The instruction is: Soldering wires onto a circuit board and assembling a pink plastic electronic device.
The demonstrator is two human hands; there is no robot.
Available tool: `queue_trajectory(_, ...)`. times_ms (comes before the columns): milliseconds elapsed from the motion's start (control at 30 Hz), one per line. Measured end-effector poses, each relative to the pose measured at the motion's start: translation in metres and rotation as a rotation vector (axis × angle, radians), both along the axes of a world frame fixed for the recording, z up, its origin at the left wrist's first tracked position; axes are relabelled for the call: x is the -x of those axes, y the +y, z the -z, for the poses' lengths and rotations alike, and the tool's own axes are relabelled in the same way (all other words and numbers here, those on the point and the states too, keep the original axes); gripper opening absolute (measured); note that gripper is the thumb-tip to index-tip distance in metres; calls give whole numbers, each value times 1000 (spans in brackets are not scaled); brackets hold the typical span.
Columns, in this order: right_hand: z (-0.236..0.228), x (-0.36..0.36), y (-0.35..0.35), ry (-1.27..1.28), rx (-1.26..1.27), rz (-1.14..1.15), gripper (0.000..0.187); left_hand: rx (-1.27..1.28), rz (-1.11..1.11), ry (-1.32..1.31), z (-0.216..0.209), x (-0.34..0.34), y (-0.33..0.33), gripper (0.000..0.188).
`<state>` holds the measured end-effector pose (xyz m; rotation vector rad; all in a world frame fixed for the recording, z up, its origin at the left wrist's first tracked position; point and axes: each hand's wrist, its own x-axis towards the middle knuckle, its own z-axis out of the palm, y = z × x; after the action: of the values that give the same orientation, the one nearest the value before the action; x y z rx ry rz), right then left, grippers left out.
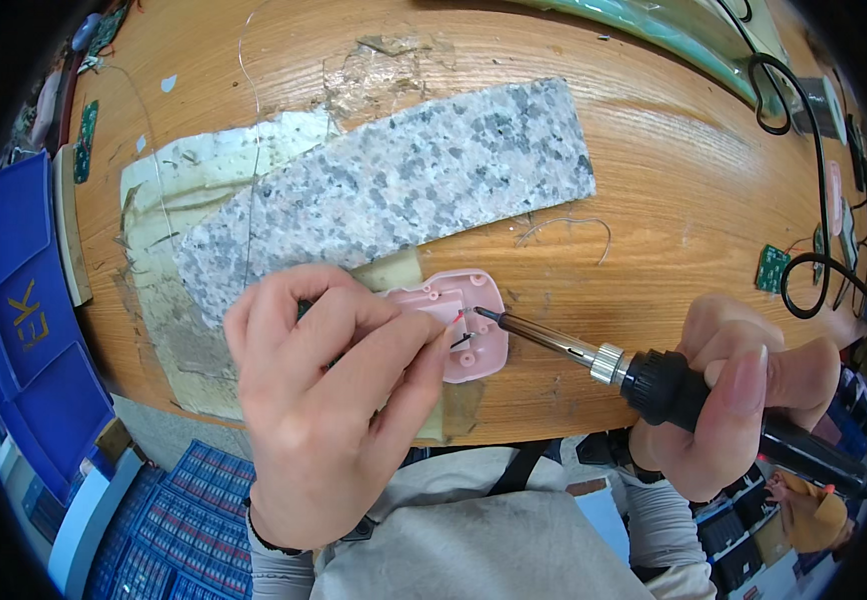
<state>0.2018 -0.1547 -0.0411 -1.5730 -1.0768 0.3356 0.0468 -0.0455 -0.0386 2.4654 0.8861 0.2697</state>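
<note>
A pink plastic shell (492, 350) with small screw posts lies on the table's near side, a pale rectangular part inside it. My left hand (329, 390) is closed over the shell's left side, its thumb and finger pinching a short red wire (458, 317). A black wire (462, 341) shows just below. From the right, my right hand (729, 390) grips the black handle of a soldering iron (609, 364). The iron's tip is at the shell, close by the red wire's end; contact is too small to tell. My left fingers hide the rest of the shell.
A speckled stone slab (394, 180) lies beyond my hands, over a worn pale sheet (154, 300). Thin solder-like wire (252, 180) crosses the slab. Blue bin (24, 320) stands left; green circuit board (772, 269) and black cable (820, 170) lie right.
</note>
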Motion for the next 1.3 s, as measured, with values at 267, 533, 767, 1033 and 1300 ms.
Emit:
queue_trajectory(267, -2, -6, -4, 20, 15, -58, 12, 24, 57, 37, -2, -2, 5, 14)
queue_trajectory(533, 18, -4, -9, -29, -159, -42, 43, 49, 60, 43, -1, -2, 6, 14)
queue_trajectory(767, 7, 2, -2, -20, -49, 53, 21, 54, 58, 60, -4, -4, 7, 14)
queue_trajectory(1033, 1, 1, 3, -9, 30, 51, 19, 71, 59, 62, -5, -6, 9, 13)
queue_trajectory(1300, -3, 0, 0, -27, 78, -12, 18, 75, 55, 64, -5, -8, 9, 12)
